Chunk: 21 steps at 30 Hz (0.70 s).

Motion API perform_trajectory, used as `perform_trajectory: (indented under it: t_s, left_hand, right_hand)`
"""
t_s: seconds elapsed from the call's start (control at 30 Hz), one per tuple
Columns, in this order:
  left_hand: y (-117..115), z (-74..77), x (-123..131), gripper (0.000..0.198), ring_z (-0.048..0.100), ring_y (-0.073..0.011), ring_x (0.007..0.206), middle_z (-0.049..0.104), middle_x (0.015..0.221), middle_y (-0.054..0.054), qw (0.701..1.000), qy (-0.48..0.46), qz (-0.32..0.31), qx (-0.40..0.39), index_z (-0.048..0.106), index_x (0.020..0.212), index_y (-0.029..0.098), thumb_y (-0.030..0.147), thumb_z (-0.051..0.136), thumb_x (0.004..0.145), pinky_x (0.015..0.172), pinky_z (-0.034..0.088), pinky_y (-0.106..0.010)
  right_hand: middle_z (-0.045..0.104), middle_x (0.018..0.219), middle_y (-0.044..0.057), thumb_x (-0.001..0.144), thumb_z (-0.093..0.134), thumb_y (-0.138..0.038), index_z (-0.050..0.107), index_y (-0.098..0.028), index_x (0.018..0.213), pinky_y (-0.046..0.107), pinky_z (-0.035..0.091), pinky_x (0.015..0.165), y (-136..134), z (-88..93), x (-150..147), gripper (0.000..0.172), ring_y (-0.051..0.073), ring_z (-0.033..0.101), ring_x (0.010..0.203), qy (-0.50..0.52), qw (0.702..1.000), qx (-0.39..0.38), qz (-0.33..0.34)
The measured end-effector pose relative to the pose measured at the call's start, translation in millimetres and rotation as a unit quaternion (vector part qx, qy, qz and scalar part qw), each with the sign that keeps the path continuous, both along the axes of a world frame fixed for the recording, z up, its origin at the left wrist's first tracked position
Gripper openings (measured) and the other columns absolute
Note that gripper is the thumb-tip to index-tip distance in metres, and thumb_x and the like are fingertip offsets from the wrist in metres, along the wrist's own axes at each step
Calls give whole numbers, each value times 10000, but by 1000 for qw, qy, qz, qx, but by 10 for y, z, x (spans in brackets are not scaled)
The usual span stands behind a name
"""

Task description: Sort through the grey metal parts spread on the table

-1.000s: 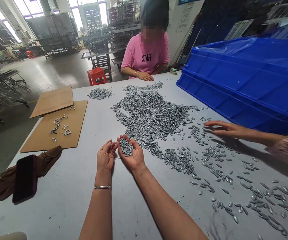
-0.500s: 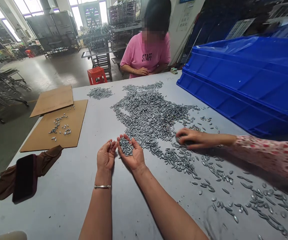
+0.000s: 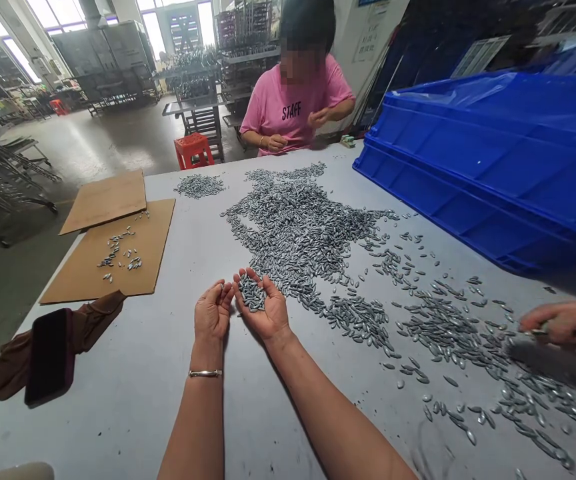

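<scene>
My right hand (image 3: 265, 303) is cupped palm up, bearing a small heap of grey spindle-shaped pieces (image 3: 252, 293) with a metallic sheen. Close beside it on the left is my left hand (image 3: 212, 308), its thumb and forefinger pinched together near the heap. Whatever sits between those fingertips is too small to make out. Just beyond my hands spreads a large pile of the same pieces (image 3: 298, 227) on the white table (image 3: 168, 400).
At the right edge, a co-worker's hand (image 3: 563, 323) is over scattered pieces. Another person in a pink shirt (image 3: 293, 103) sits opposite. Blue crates (image 3: 488, 160) stand back right. Cardboard sheets (image 3: 143, 267), a phone (image 3: 51, 357) and brown cloth (image 3: 101, 320) lie on the left.
The co-worker's hand has swept from the main pile to the right edge, and more pieces lie spread there. The person opposite has raised one hand. My own hands have hardly moved.
</scene>
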State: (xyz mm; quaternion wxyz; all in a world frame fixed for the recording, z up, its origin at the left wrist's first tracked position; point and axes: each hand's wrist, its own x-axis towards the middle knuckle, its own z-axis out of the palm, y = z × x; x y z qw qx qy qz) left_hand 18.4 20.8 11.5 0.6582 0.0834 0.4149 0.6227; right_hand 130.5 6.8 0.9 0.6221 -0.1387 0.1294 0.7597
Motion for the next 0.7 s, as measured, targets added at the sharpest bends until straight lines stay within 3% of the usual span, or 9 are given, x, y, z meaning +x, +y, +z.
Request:
perform_trajectory:
  t_s: [0.3, 0.7]
  left_hand:
    - [-15, 63, 16, 258, 705, -126, 687, 700, 786, -81, 1000, -3, 3, -8, 644, 941, 71, -56, 532, 746, 726, 607, -224]
    - [-6, 28, 4, 132, 692, -119, 638, 685, 717, -78, 1000, 6, -6, -4, 637, 832, 60, -27, 549, 788, 635, 591, -181]
  right_hand:
    - [719, 1089, 97, 927, 495, -288, 650, -144, 1106, 376, 554, 940, -10, 21, -4, 278, 196, 638, 1140, -3, 1000, -6, -4]
    - [726, 1053, 71, 949, 453, -305, 652, -160, 1081, 378, 579, 895, -4, 21, -5, 279, 199, 651, 1119, -7, 1000, -7, 4]
